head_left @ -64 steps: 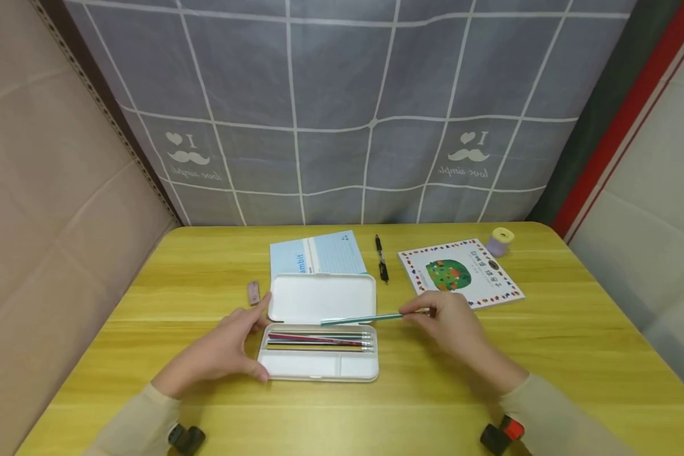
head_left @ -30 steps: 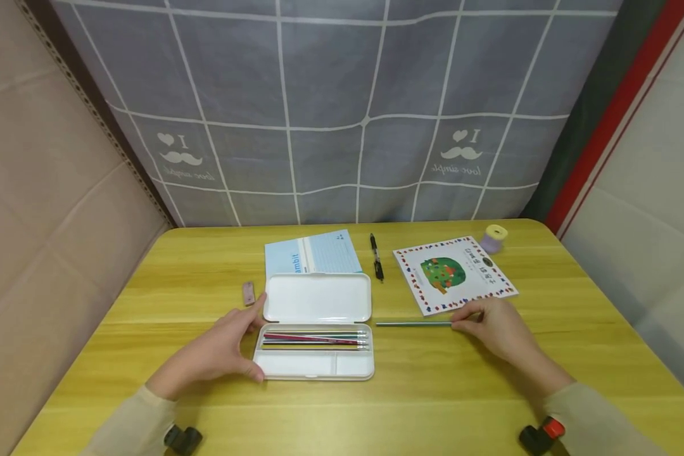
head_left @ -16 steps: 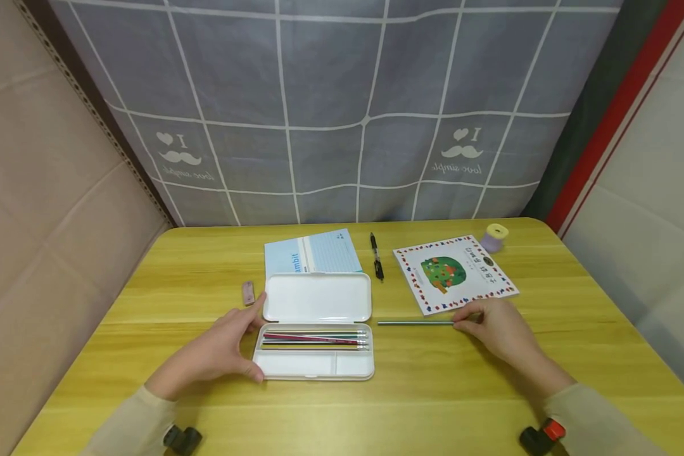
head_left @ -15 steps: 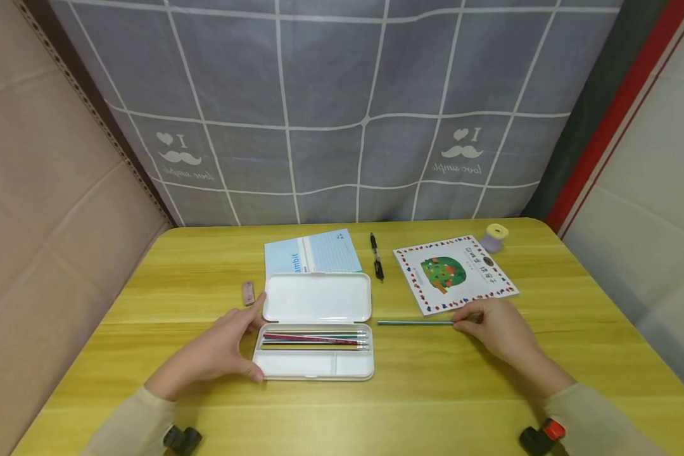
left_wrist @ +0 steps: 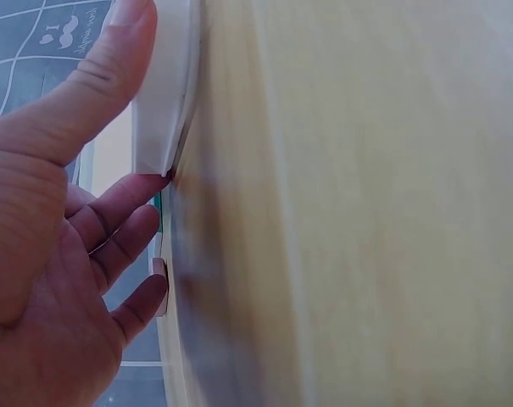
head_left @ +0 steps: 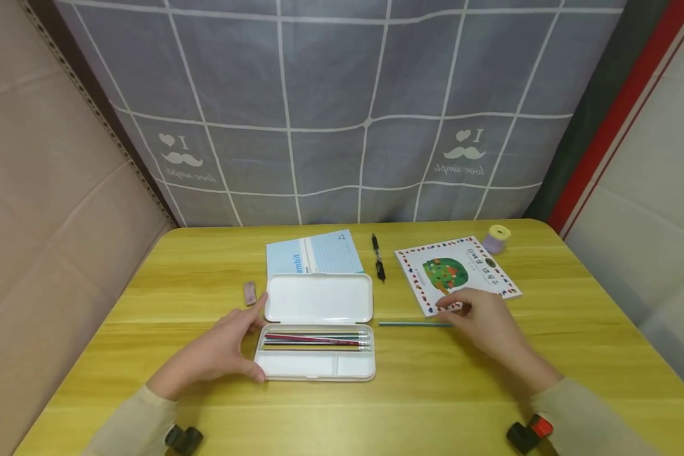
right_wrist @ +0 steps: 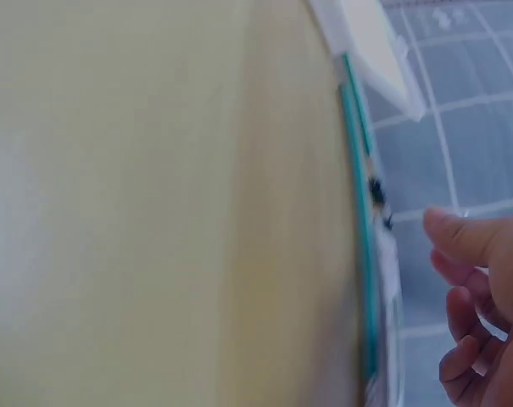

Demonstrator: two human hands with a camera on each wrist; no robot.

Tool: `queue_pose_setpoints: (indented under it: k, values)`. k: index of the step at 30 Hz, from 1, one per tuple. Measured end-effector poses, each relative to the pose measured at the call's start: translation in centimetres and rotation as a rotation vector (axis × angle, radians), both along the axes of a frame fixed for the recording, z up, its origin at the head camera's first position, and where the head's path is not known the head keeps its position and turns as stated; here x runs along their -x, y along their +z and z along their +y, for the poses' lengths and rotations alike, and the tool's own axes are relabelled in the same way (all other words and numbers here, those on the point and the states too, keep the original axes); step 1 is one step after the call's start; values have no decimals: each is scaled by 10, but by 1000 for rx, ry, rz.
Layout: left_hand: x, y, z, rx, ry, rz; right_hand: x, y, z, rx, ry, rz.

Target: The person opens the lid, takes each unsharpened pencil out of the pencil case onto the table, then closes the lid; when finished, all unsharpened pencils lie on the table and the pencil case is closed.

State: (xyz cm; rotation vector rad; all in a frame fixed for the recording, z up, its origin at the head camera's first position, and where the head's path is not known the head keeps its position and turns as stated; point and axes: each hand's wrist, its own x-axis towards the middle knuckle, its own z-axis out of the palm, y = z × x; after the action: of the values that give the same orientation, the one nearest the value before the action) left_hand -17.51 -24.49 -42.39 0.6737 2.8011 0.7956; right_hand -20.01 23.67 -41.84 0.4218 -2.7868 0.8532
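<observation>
A white pencil case [head_left: 296,365] lies open on the table, with several pencils [head_left: 313,342] in its long back compartment. My left hand [head_left: 225,345] holds its left end, thumb at the front corner and fingers at the back; the left wrist view shows the case [left_wrist: 161,102] between thumb and index finger. To the right of the case, a green pencil [head_left: 413,324] lies on the table. My right hand [head_left: 484,323] hovers over its right end, hiding that end in the head view. In the right wrist view the fingers are loosely bent, apart from the pencil [right_wrist: 362,229], and hold nothing.
Behind the case lies a blue notebook [head_left: 330,250], partly covered by the lid [head_left: 319,297]. A pinkish eraser [head_left: 249,293] is at its left. A black pen [head_left: 379,258], a white picture booklet [head_left: 410,266] and a yellow-purple roll [head_left: 496,239] sit at the back right.
The green pencil came from over the case to the table on its right. My right hand has since let go and risen slightly leftward. My left hand stays on the case.
</observation>
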Motion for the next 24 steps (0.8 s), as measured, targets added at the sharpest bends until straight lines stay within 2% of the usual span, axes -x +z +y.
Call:
queue_pose_setpoints:
  k: [5,11,20,24]
  values:
    - [-2,-1,-1,-9,8,-17,4,8,-37,51,48,-29]
    - [-1,-4,0,-14,-3,-17,5,3,-76,59,119,-95]
    - [-2,-2,1,-21,-7,-11,4,-5,-113,65,220,-149]
    - [-2,-2,-1,-21,-4,-12,2,-7,-123,49,246,-142]
